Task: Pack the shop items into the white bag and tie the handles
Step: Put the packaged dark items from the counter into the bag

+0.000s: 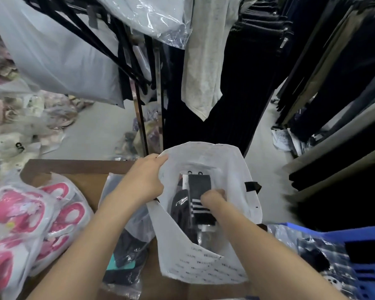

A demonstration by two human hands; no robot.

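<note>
- Over the table (85, 167) edge, bag (230, 161) is held open, mouth up; L hand (145, 178) grip pinches its left rim, thumb on top, pulling it wide.
- R hand (213, 199) is down inside bag; grip curled on socks (199, 187), black w/ white stripes; logo item (180, 204), also dark, lies just beside them, already in.
- Step in hand, I'd say: seating socks in bag; packing looks partway, since clear pkt (126, 252) of dark goods lies on table just left of bag, not yet in; handles untied.
- To do it well: hold L grip high & taut so mouth doesn't fold in; slide socks flat beside logo item, not across it; let go only once they rest on bottom.
- Leave room at top; handles need slack to knot.
- Plastic looks thin; small hooks at top of socks could snag it, so ease in, no shoving.
- Pink packs (30, 213) far left & basket (366, 239) at right: can't tell if they're for this bag.
</note>
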